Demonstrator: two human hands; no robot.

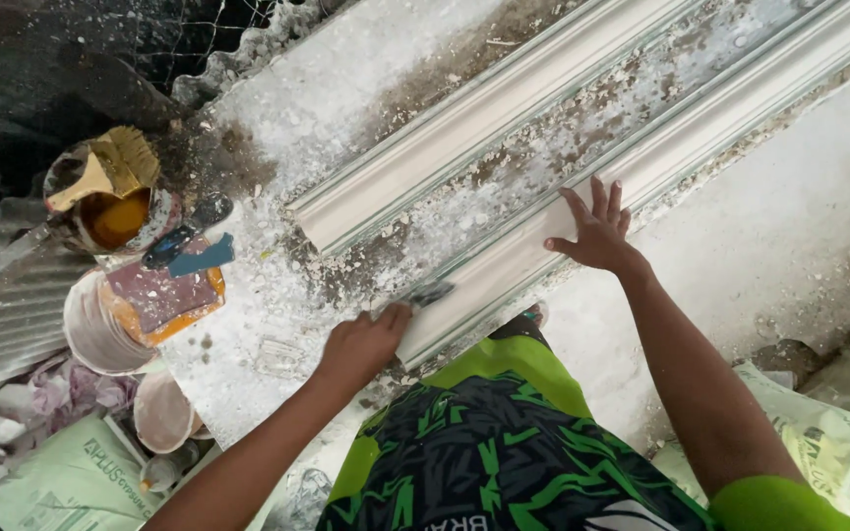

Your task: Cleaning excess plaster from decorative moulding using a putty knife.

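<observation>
Hands (366,344) (597,231) on one of two white mouldings (533,256) (445,147).

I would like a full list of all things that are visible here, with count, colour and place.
plaster mouldings: two, white, long, side by side across the bench
bench: one, whitish, dusty with crumbs
scraper: one, dark, on the near moulding's end
tin with brush: one, yellowish, at left
tubs: two, whitish, lower left
trowel: one, blue handle, on the tub
sacks: two, pale green, bottom corners
left hand: one, grip on the scraper
right hand: one, flat on the near moulding
</observation>
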